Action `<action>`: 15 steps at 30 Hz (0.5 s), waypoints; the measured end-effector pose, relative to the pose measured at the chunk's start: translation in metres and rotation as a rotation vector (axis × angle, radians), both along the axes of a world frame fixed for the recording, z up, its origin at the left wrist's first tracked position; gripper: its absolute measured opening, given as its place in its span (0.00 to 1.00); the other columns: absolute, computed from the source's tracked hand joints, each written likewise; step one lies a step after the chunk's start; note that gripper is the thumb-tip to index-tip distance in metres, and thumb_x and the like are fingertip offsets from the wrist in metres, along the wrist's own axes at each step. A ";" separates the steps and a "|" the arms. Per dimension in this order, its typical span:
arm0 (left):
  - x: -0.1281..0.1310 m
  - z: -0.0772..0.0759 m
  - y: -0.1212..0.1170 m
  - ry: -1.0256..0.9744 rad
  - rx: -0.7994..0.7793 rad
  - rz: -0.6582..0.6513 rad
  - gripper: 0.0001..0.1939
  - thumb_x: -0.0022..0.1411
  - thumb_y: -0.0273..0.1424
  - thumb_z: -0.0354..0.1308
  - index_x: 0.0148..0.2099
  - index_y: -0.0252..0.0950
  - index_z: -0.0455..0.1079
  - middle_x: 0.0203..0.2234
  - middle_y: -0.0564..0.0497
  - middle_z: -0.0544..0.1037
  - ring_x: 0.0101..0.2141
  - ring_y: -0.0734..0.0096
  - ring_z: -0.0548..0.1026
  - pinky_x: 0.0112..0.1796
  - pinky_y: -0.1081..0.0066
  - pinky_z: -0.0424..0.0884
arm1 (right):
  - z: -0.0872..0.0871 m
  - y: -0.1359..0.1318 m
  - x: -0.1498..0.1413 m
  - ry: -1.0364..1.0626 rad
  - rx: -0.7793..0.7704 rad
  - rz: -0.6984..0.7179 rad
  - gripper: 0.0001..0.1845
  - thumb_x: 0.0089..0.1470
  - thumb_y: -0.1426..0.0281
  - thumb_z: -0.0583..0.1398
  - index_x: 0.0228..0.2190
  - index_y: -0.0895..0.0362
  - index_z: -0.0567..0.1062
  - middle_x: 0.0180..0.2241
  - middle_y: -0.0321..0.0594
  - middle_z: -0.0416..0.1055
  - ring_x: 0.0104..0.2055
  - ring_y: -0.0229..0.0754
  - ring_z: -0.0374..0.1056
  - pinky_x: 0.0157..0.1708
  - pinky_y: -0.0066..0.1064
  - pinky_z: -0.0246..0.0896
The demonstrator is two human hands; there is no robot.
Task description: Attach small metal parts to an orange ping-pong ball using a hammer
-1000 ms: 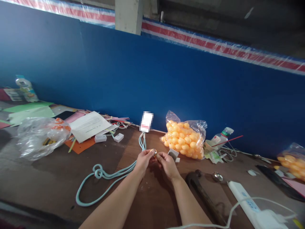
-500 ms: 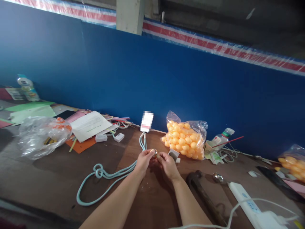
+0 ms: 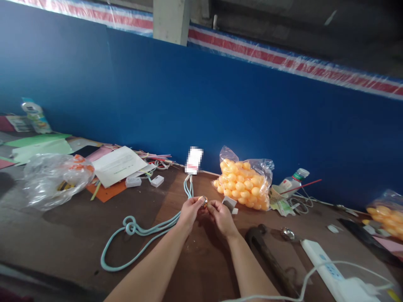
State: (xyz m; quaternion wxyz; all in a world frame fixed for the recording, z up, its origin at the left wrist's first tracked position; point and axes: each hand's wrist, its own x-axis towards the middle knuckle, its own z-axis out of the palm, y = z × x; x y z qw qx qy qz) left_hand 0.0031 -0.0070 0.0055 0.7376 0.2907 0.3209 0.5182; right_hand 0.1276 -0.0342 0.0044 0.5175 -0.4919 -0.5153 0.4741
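Note:
My left hand (image 3: 189, 213) is closed, its thumb and fingers pinching a small shiny round metal piece (image 3: 205, 203) above the brown table. From the right side, my right hand (image 3: 223, 216) meets it with thumb and fingertips pressed together at the piece's edge. The fingers partly cover the piece, and its exact kind is too small to tell. A light-blue cord (image 3: 117, 237) lies looped to the left and passes behind my left hand towards a white tag (image 3: 194, 160) by the blue wall. Just beyond my right hand is a small grey square (image 3: 229, 203).
A clear bag of orange balls (image 3: 244, 184) stands behind my right hand. To the right lie a dark curved bar (image 3: 270, 258), another shiny metal piece (image 3: 287, 233) and a white power strip (image 3: 324, 264) with cables. Papers (image 3: 119, 165) and a plastic bag (image 3: 44, 180) lie left.
Both hands stay in nearly the same place. The metal piece between them appears turned slightly; little else differs.

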 end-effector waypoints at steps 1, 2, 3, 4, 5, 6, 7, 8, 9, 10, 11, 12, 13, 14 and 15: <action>0.000 0.000 0.000 0.004 -0.001 -0.002 0.18 0.41 0.37 0.68 0.31 0.28 0.71 0.22 0.49 0.74 0.20 0.77 0.72 0.25 0.77 0.69 | 0.000 0.000 0.000 -0.006 0.005 0.000 0.14 0.48 0.58 0.61 0.26 0.57 0.69 0.16 0.29 0.61 0.16 0.31 0.50 0.17 0.25 0.42; 0.000 -0.001 0.000 0.007 -0.002 -0.004 0.18 0.41 0.37 0.67 0.31 0.28 0.71 0.22 0.49 0.74 0.20 0.77 0.72 0.25 0.77 0.69 | 0.000 0.000 0.000 -0.012 0.009 -0.001 0.14 0.48 0.58 0.61 0.26 0.57 0.69 0.15 0.29 0.60 0.16 0.31 0.50 0.17 0.25 0.42; 0.000 -0.001 0.001 0.010 0.000 -0.007 0.18 0.42 0.37 0.67 0.31 0.28 0.71 0.22 0.49 0.74 0.21 0.77 0.72 0.25 0.77 0.69 | -0.001 0.000 0.000 -0.018 0.010 -0.004 0.14 0.48 0.58 0.60 0.26 0.57 0.69 0.15 0.29 0.60 0.16 0.31 0.50 0.17 0.25 0.42; 0.000 -0.001 0.001 0.011 0.003 -0.009 0.18 0.42 0.37 0.67 0.31 0.28 0.71 0.22 0.49 0.74 0.21 0.77 0.72 0.25 0.77 0.69 | -0.001 0.000 0.000 -0.024 0.010 -0.009 0.14 0.48 0.58 0.60 0.26 0.57 0.69 0.15 0.29 0.60 0.16 0.31 0.50 0.17 0.25 0.42; 0.000 -0.002 0.001 0.011 0.005 -0.010 0.18 0.42 0.36 0.67 0.31 0.28 0.71 0.22 0.49 0.74 0.21 0.77 0.72 0.25 0.77 0.69 | -0.002 0.000 0.000 -0.030 0.008 -0.015 0.14 0.48 0.58 0.60 0.26 0.57 0.69 0.15 0.29 0.60 0.16 0.31 0.50 0.17 0.25 0.42; 0.000 -0.002 0.001 0.009 0.008 -0.012 0.18 0.42 0.36 0.67 0.31 0.28 0.71 0.22 0.49 0.74 0.21 0.77 0.72 0.25 0.77 0.69 | -0.002 0.000 0.000 -0.035 0.008 -0.020 0.15 0.48 0.58 0.60 0.26 0.57 0.69 0.15 0.29 0.60 0.16 0.31 0.50 0.17 0.25 0.42; 0.000 -0.002 0.001 0.007 0.009 -0.016 0.18 0.42 0.36 0.67 0.31 0.28 0.71 0.22 0.49 0.74 0.20 0.77 0.72 0.25 0.76 0.69 | -0.003 0.001 0.000 -0.039 0.011 -0.025 0.15 0.48 0.57 0.60 0.26 0.57 0.69 0.15 0.29 0.60 0.16 0.31 0.50 0.17 0.25 0.42; 0.000 -0.002 0.001 0.003 0.011 -0.020 0.18 0.42 0.36 0.67 0.31 0.28 0.71 0.21 0.49 0.73 0.20 0.77 0.71 0.25 0.76 0.69 | -0.003 0.001 0.000 -0.041 0.015 -0.027 0.15 0.48 0.57 0.60 0.26 0.57 0.69 0.15 0.29 0.60 0.16 0.31 0.50 0.17 0.25 0.42; 0.000 -0.002 0.001 -0.002 0.012 -0.024 0.18 0.42 0.36 0.67 0.31 0.28 0.71 0.21 0.50 0.73 0.20 0.77 0.71 0.25 0.76 0.69 | -0.003 0.001 0.000 -0.041 0.018 -0.026 0.15 0.49 0.57 0.60 0.26 0.57 0.69 0.15 0.29 0.60 0.16 0.31 0.50 0.17 0.25 0.43; 0.000 -0.002 0.001 -0.005 0.013 -0.025 0.18 0.42 0.36 0.68 0.31 0.28 0.71 0.21 0.50 0.73 0.20 0.77 0.71 0.25 0.76 0.69 | -0.004 0.001 0.000 -0.041 0.021 -0.024 0.15 0.49 0.57 0.60 0.26 0.57 0.69 0.15 0.29 0.60 0.16 0.31 0.50 0.17 0.25 0.43; 0.000 -0.002 0.001 -0.006 0.012 -0.023 0.18 0.41 0.36 0.68 0.31 0.28 0.71 0.21 0.50 0.73 0.20 0.77 0.71 0.25 0.76 0.69 | -0.004 0.000 0.000 -0.040 0.022 -0.021 0.15 0.49 0.57 0.59 0.26 0.57 0.69 0.15 0.29 0.60 0.16 0.31 0.51 0.17 0.25 0.43; 0.000 -0.002 0.001 -0.004 0.010 -0.019 0.18 0.41 0.36 0.68 0.31 0.28 0.71 0.21 0.49 0.74 0.20 0.77 0.71 0.25 0.76 0.69 | -0.003 0.000 0.000 -0.041 0.022 -0.019 0.15 0.49 0.57 0.59 0.26 0.56 0.68 0.15 0.29 0.60 0.16 0.31 0.51 0.17 0.25 0.44; 0.000 -0.002 0.001 0.001 0.008 -0.013 0.18 0.41 0.36 0.68 0.31 0.28 0.72 0.22 0.49 0.74 0.21 0.77 0.72 0.25 0.75 0.69 | -0.003 0.000 -0.001 -0.046 0.023 -0.019 0.14 0.49 0.57 0.59 0.26 0.56 0.68 0.15 0.29 0.60 0.16 0.31 0.51 0.17 0.25 0.44; 0.000 -0.002 0.001 0.005 0.007 -0.009 0.18 0.41 0.36 0.68 0.31 0.28 0.72 0.22 0.49 0.74 0.21 0.76 0.72 0.26 0.75 0.70 | -0.003 0.000 -0.001 -0.053 0.028 -0.022 0.14 0.50 0.58 0.59 0.26 0.56 0.68 0.14 0.29 0.60 0.16 0.32 0.52 0.17 0.25 0.45; 0.000 -0.002 0.001 0.010 0.008 -0.007 0.18 0.41 0.37 0.68 0.31 0.28 0.72 0.23 0.49 0.74 0.21 0.76 0.72 0.26 0.75 0.70 | -0.004 0.000 -0.001 -0.060 0.035 -0.025 0.14 0.50 0.58 0.59 0.26 0.56 0.68 0.14 0.29 0.60 0.16 0.32 0.52 0.18 0.25 0.46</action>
